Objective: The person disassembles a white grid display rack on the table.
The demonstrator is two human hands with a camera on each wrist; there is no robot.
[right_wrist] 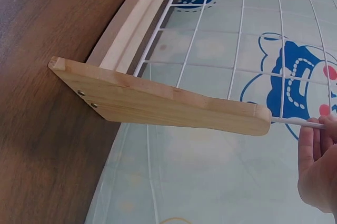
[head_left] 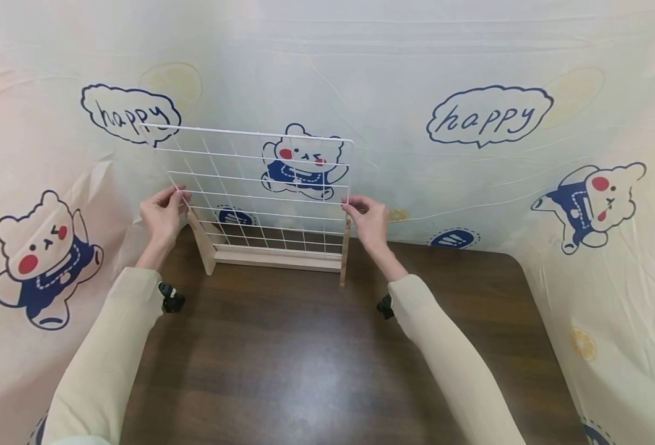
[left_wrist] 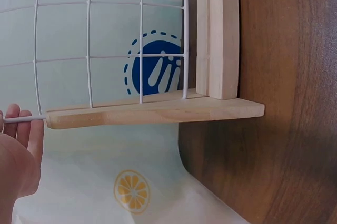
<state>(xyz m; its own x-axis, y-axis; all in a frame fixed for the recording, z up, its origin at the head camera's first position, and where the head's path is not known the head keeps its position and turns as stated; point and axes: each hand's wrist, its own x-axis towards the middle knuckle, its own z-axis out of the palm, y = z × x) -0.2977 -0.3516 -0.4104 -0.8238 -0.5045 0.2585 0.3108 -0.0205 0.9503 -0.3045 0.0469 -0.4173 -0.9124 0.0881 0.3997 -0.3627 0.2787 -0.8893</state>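
Observation:
A white wire grid panel [head_left: 260, 185] stands upright in a pale wooden stand [head_left: 277, 258] toward the back of the table. My left hand [head_left: 162, 213] pinches the grid's left edge wire just above the stand's left side piece [left_wrist: 152, 112]. On the opposite edge, my right hand [head_left: 367, 216] pinches the side wire above the right side piece [right_wrist: 168, 100], which shows two screw heads low down. The grid's lower end sits between the two side pieces, close behind the wooden crossbar [left_wrist: 216, 34].
The dark brown wooden table [head_left: 294, 346] stretches in front of the stand. A pale cloth [head_left: 394, 49] printed with bears, lemon slices and "happy" bubbles hangs behind and at both sides. Small black devices [head_left: 171, 298] sit at both wrists.

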